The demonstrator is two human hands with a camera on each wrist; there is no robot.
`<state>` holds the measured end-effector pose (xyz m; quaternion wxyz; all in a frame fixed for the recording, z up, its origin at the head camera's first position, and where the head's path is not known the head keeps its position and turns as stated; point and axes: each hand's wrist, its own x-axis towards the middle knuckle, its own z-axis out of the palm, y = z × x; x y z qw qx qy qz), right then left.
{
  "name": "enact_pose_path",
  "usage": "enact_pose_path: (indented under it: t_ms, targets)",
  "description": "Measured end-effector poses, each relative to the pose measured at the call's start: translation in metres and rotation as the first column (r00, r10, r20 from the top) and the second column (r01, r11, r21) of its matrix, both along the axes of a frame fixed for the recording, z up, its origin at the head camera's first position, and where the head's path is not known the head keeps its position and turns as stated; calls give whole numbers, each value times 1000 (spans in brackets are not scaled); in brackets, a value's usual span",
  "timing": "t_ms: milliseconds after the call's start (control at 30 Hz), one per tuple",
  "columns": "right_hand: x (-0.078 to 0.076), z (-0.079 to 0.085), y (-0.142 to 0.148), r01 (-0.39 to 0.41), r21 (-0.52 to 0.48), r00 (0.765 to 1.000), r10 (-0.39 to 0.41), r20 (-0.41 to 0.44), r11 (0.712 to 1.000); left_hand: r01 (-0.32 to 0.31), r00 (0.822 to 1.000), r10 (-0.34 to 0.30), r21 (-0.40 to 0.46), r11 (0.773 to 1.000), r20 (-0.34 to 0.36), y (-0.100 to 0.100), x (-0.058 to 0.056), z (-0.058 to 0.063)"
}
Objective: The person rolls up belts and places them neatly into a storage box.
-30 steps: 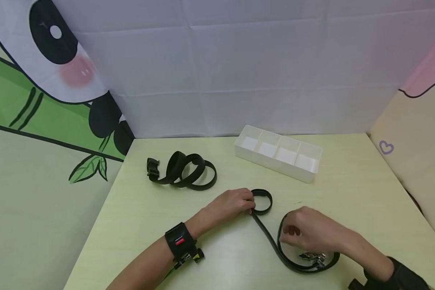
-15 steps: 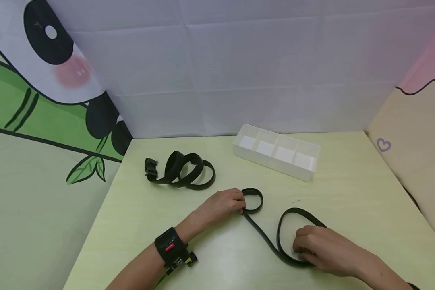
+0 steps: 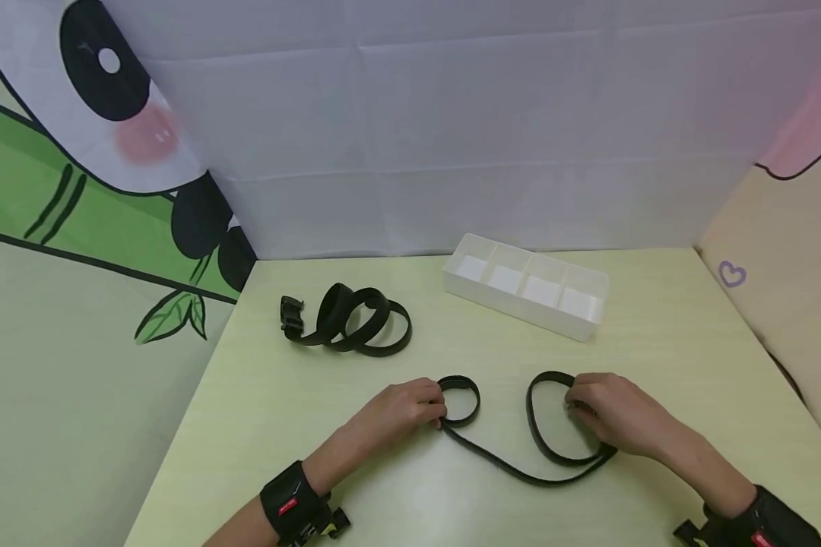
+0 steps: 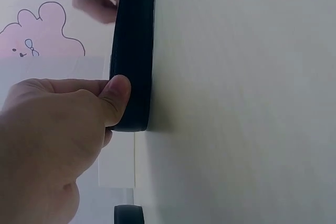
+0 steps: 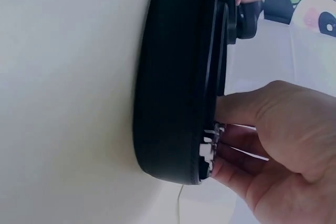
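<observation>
A thin black belt stands on its edge on the table, with a small loop at the left and a wider one at the right. My left hand pinches it beside the small loop; in the left wrist view the thumb presses against the dark strap. At the wider loop, my right hand grips the belt's end. The right wrist view shows a silver metal piece between the fingers and the inside of the strap, partly hidden by it.
Farther back on the left lies a coiled black webbing strap with a plastic buckle. A white box with several compartments stands at the back, near the pale cloth backdrop.
My right hand has come down onto the silver metal piece and shifted it away from me, reshaping the wider loop. My left hand has moved left and nearer to me, still pinching the belt.
</observation>
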<state>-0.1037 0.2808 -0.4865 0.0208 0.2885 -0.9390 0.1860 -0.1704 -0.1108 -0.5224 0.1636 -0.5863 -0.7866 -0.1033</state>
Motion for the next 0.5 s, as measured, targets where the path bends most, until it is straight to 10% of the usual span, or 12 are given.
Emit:
enact_pose_path:
  t_ms: [500]
  targets:
    - [-100, -6, -52, 111, -17, 992, -112, -52, 994, 36, 998, -35, 13, 999, -56, -1, 31, -3]
